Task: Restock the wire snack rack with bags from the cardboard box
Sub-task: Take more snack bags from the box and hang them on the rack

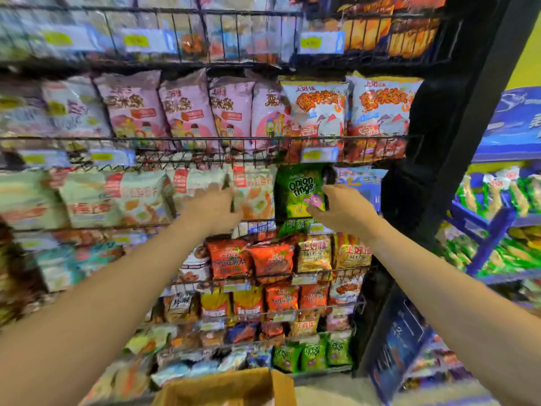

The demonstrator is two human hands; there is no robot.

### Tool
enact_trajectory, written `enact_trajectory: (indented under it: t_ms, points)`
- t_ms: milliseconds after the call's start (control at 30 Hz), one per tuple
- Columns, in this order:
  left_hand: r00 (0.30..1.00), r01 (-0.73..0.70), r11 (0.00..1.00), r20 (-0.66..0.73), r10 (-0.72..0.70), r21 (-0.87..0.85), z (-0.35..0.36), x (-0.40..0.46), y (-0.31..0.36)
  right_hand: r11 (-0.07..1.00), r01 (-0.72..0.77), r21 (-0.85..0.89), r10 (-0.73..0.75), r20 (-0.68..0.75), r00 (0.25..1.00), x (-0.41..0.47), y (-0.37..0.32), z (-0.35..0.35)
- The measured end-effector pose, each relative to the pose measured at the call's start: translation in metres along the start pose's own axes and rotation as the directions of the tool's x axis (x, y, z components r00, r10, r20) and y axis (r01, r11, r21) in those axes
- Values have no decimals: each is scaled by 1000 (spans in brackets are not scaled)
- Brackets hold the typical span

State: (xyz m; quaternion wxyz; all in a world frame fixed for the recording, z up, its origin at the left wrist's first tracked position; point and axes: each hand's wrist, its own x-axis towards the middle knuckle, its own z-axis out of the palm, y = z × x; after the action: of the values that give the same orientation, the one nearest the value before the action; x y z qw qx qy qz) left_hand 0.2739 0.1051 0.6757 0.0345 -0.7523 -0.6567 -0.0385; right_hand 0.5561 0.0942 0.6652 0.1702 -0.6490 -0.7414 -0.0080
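Hands reach rack: right hand (341,209) grips onion-rings bag (298,191).

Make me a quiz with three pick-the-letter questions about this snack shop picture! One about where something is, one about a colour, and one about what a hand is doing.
1. Where is the cardboard box?
A. On the top shelf
B. At the bottom of the view, in front of the rack
C. On the blue shelf at the right

2. What colour is the onion rings bag by the right hand?
A. Green
B. Pink
C. Orange

3. What is the left hand doing?
A. Hanging down by the box
B. Holding a price tag
C. Reaching up to the pale bags on the wire rack

Answers:
1 B: the brown box edge shows lowest in the view, below the shelves.
2 A: the bag is bright green with white lettering.
3 C: its fingers lie against the pale bags beside the green one.
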Motion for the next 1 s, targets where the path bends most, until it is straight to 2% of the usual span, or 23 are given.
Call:
enact_trajectory:
  t_ms: [200,400,533,700,900,1000]
  points:
    - [983,82,996,164,-86,32,69,-47,-60,999,-23,-46,32,210,977,-35,-64,67]
    - [917,156,987,366,-160,40,160,-71,-102,999,33,-41,-15,377,926,-52,-78,159]
    - [839,206,978,509,-193,30,223,-85,-115,998,48,28,-55,497,866,-63,-79,227]
    - [766,293,954,613,-192,-67,313,-110,-133,997,16,77,-64,683,728,-94,-68,332]
    - [615,439,892,759,-212,-107,442,-153,-153,986,-168,20,70,858,509,-149,-62,452]
    - [515,514,853,826,-227,-87,513,-170,-160,965,-260,-28,135,906,402,-183,-60,525]
